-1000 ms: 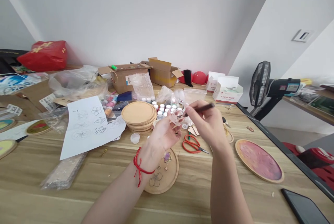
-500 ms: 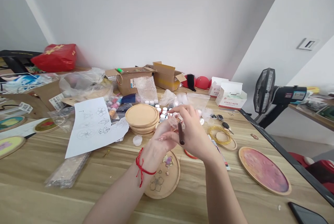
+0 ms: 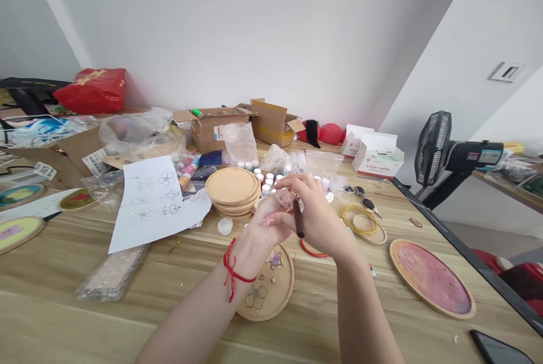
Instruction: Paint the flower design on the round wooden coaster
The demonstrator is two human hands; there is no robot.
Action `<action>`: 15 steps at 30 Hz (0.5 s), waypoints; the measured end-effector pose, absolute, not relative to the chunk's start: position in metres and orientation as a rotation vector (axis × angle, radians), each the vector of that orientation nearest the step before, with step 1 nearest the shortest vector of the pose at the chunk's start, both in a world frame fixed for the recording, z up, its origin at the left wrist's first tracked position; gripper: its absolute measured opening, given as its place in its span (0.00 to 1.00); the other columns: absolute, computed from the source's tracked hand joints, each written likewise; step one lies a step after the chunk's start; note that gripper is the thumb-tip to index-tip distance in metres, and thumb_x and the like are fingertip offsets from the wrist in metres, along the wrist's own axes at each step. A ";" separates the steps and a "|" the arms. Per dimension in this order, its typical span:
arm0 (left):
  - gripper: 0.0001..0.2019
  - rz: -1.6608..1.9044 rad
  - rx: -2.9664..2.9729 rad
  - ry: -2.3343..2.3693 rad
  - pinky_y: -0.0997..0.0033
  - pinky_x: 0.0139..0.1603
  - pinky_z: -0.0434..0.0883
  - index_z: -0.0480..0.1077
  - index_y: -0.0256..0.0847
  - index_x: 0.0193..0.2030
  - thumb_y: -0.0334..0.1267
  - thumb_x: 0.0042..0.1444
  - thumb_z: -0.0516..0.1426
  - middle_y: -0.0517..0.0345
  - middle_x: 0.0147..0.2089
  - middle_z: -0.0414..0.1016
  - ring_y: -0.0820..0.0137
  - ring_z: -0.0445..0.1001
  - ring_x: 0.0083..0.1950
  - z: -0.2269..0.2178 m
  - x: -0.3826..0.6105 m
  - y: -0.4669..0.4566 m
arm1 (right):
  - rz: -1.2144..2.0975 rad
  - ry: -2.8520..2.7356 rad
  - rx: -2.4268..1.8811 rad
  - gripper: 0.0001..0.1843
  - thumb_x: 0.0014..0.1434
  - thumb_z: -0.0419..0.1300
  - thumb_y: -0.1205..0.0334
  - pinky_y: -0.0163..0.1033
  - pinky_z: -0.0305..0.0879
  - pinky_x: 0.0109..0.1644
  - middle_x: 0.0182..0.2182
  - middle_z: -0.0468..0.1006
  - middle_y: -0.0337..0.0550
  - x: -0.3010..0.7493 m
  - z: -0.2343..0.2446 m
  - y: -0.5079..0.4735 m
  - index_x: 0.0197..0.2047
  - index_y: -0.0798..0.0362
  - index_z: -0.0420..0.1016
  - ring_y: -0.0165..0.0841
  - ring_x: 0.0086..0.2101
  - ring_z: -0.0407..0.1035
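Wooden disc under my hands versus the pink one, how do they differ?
The flower disc is mostly bare wood with outlined flowers; the pink disc is painted all over. The left hand and its wrist overlap the flower disc; the pink disc lies uncovered. Both are round and flat on the table.

The stacked wooden discs [image 3: 232, 189] lie right of the paper sheet [image 3: 156, 204] (boxes [image 3: 237, 123] behind).

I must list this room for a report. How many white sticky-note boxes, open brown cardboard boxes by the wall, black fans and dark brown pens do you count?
White cardboard sticky-note boxes: 2
Open brown cardboard boxes by the wall: 2
Black standing fan: 1
Dark brown pen, held by fingers of the right hand: 1
Total: 6
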State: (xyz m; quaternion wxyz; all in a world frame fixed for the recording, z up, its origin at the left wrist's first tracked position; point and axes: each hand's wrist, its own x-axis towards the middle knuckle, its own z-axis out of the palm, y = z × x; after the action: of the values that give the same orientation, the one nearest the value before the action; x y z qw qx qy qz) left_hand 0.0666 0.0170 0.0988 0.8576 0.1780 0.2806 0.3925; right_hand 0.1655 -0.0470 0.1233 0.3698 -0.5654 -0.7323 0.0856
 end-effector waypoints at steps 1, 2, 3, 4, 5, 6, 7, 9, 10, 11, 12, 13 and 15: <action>0.13 0.785 0.356 0.576 0.81 0.18 0.60 0.65 0.39 0.28 0.21 0.61 0.51 0.64 0.22 0.59 0.80 0.59 0.19 0.101 0.070 0.017 | 0.232 -1.873 -1.417 0.16 0.58 0.65 0.56 0.53 0.62 0.54 0.49 0.72 0.47 0.168 0.124 -0.047 0.49 0.46 0.72 0.45 0.50 0.64; 0.13 0.766 0.346 0.553 0.81 0.18 0.59 0.63 0.39 0.27 0.20 0.60 0.49 0.64 0.22 0.59 0.80 0.59 0.19 0.103 0.072 0.016 | 0.246 -1.862 -1.374 0.14 0.59 0.65 0.56 0.52 0.63 0.55 0.48 0.73 0.47 0.171 0.124 -0.046 0.48 0.46 0.72 0.44 0.50 0.65; 0.13 0.768 0.347 0.547 0.80 0.19 0.60 0.63 0.39 0.27 0.20 0.59 0.50 0.63 0.23 0.60 0.79 0.60 0.20 0.104 0.073 0.015 | 0.256 -1.848 -1.325 0.13 0.60 0.63 0.56 0.51 0.63 0.55 0.47 0.73 0.46 0.174 0.124 -0.045 0.48 0.47 0.72 0.43 0.50 0.66; 0.11 0.776 0.347 0.545 0.80 0.20 0.60 0.63 0.39 0.28 0.21 0.58 0.51 0.63 0.24 0.61 0.79 0.61 0.21 0.105 0.073 0.014 | 0.248 -1.812 -1.293 0.11 0.60 0.63 0.56 0.50 0.63 0.55 0.46 0.74 0.46 0.177 0.123 -0.044 0.46 0.46 0.73 0.42 0.50 0.67; 0.10 0.791 0.346 0.547 0.79 0.21 0.61 0.64 0.39 0.29 0.22 0.58 0.52 0.63 0.24 0.63 0.78 0.62 0.21 0.105 0.073 0.013 | 0.244 -1.769 -1.280 0.10 0.60 0.63 0.55 0.49 0.63 0.54 0.46 0.75 0.45 0.180 0.122 -0.042 0.45 0.46 0.73 0.42 0.50 0.67; 0.08 0.804 0.345 0.551 0.79 0.22 0.60 0.65 0.39 0.30 0.23 0.57 0.54 0.64 0.25 0.63 0.79 0.62 0.21 0.105 0.073 0.012 | 0.231 -1.720 -1.294 0.10 0.60 0.63 0.54 0.49 0.63 0.54 0.46 0.76 0.44 0.182 0.122 -0.041 0.44 0.46 0.74 0.41 0.49 0.68; 0.07 0.813 0.340 0.559 0.79 0.22 0.60 0.66 0.39 0.32 0.24 0.57 0.55 0.64 0.25 0.64 0.79 0.62 0.21 0.104 0.072 0.011 | 0.212 -1.662 -1.322 0.09 0.61 0.63 0.53 0.49 0.63 0.54 0.45 0.76 0.44 0.183 0.121 -0.040 0.43 0.46 0.75 0.41 0.49 0.69; 0.06 0.818 0.324 0.586 0.79 0.23 0.59 0.68 0.39 0.33 0.25 0.56 0.57 0.64 0.25 0.66 0.79 0.63 0.21 0.103 0.073 0.011 | 0.184 -1.549 -1.387 0.10 0.61 0.61 0.50 0.49 0.64 0.53 0.44 0.77 0.45 0.184 0.118 -0.037 0.41 0.47 0.76 0.41 0.47 0.69; 0.06 0.818 0.315 0.602 0.79 0.23 0.59 0.68 0.39 0.33 0.25 0.55 0.57 0.64 0.26 0.67 0.78 0.64 0.22 0.102 0.073 0.011 | 0.176 -1.502 -1.415 0.11 0.62 0.60 0.50 0.48 0.65 0.51 0.44 0.77 0.45 0.183 0.118 -0.036 0.40 0.47 0.76 0.41 0.46 0.69; 0.06 0.817 0.307 0.617 0.78 0.24 0.59 0.69 0.39 0.33 0.24 0.55 0.57 0.63 0.26 0.68 0.78 0.65 0.23 0.101 0.074 0.012 | 0.167 -1.460 -1.442 0.12 0.62 0.60 0.49 0.48 0.65 0.50 0.44 0.77 0.46 0.182 0.117 -0.036 0.40 0.48 0.77 0.40 0.45 0.70; 0.06 0.817 0.300 0.629 0.78 0.24 0.59 0.69 0.39 0.33 0.24 0.55 0.57 0.63 0.26 0.69 0.77 0.66 0.23 0.100 0.075 0.012 | 0.156 -1.423 -1.466 0.13 0.62 0.60 0.48 0.48 0.66 0.49 0.43 0.76 0.46 0.181 0.116 -0.035 0.40 0.48 0.77 0.40 0.43 0.70; 0.06 0.819 0.294 0.636 0.78 0.25 0.59 0.70 0.39 0.33 0.24 0.56 0.57 0.63 0.26 0.69 0.77 0.66 0.24 0.099 0.076 0.013 | 0.138 -1.391 -1.490 0.15 0.61 0.60 0.47 0.47 0.66 0.47 0.43 0.76 0.47 0.180 0.116 -0.035 0.41 0.48 0.77 0.40 0.41 0.70; 0.06 0.818 0.287 0.654 0.78 0.25 0.59 0.71 0.38 0.34 0.24 0.56 0.57 0.63 0.25 0.70 0.77 0.66 0.23 0.098 0.077 0.014 | 0.068 -1.327 -1.541 0.17 0.58 0.61 0.45 0.47 0.66 0.44 0.41 0.75 0.48 0.179 0.116 -0.035 0.43 0.49 0.76 0.39 0.38 0.69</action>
State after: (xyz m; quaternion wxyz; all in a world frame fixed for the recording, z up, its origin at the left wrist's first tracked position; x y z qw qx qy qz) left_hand 0.0771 0.0144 0.0977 0.8560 0.1368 0.3113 0.3894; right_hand 0.1786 -0.0350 0.1158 0.5255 -0.6444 -0.5548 0.0283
